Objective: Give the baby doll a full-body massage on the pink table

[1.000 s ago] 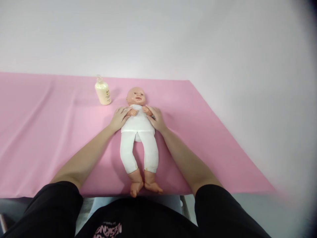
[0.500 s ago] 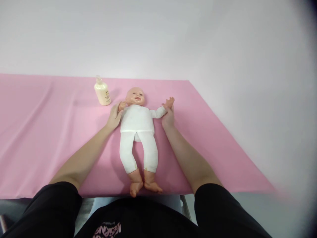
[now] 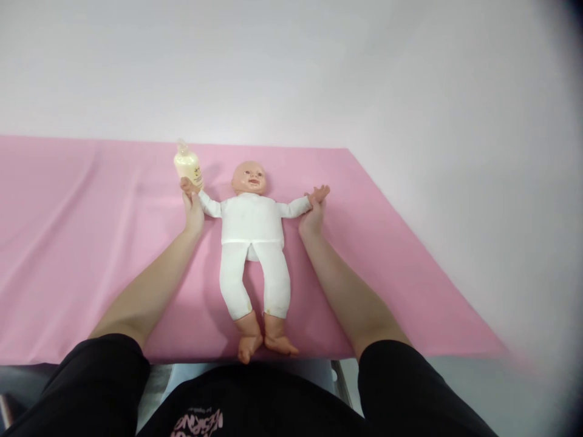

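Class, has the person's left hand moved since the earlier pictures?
Yes: judged against the doll's torso, the left hand has moved left, outward from it.

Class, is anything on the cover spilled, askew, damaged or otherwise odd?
Nothing looks spilled. Small yellowish marks on the leg cuffs of the doll look odd against the white; their cause is unclear. The pink cover is creased at left.

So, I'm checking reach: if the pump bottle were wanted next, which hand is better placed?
Probably the left hand: it holds the doll's arm nearest the pump bottle; the right hand holds the opposite arm, farther away.
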Tool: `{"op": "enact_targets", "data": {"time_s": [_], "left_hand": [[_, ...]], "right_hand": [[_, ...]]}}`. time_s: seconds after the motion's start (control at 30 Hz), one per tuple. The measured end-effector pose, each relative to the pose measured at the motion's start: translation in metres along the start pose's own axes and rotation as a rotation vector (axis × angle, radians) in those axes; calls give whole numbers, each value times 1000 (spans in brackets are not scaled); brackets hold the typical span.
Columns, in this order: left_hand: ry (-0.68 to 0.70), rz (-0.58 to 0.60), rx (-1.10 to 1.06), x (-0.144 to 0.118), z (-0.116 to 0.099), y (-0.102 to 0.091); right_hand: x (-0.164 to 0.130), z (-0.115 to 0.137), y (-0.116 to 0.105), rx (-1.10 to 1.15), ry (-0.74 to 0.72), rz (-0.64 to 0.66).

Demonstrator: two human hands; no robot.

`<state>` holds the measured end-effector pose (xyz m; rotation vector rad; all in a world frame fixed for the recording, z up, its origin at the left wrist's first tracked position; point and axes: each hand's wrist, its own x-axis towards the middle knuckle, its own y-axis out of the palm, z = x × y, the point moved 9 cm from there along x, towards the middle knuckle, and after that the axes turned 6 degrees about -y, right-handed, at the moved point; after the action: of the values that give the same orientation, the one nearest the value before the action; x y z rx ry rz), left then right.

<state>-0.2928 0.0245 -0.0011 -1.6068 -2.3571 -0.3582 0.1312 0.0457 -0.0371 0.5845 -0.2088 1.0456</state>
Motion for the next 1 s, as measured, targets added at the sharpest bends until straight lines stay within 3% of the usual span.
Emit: {"op": "enact_targets", "data": {"time_s": [0.1, 0.27, 0.33, 0.4, 0.57, 0.73, 0.87, 0.93, 1.0], "left_hand": [[129, 71, 167, -16, -20, 14], [380, 473, 607, -50, -36, 68], [407, 540, 722, -56, -34, 77], [407, 544, 749, -57, -34, 79], [348, 467, 585, -52, -36, 69], [121, 148, 27, -30, -27, 27], [-190, -171, -237, -11, 10, -8], [-343, -272, -305, -7, 29, -17], [-415, -312, -338, -5, 38, -19]], "right_hand": [[-19, 35, 32, -87, -155, 248], [-63, 64, 84, -434, -372, 724], [-72, 67, 92, -532, -426, 811], [-73, 69, 92, -552, -438, 813], [-64, 66, 84, -406, -322, 693], [-40, 60, 55, -49, -176, 370], [-15, 21, 15, 47, -11, 41], [-9, -6, -3, 86, 117, -111], [-6, -22, -12, 113, 174, -179]]}}
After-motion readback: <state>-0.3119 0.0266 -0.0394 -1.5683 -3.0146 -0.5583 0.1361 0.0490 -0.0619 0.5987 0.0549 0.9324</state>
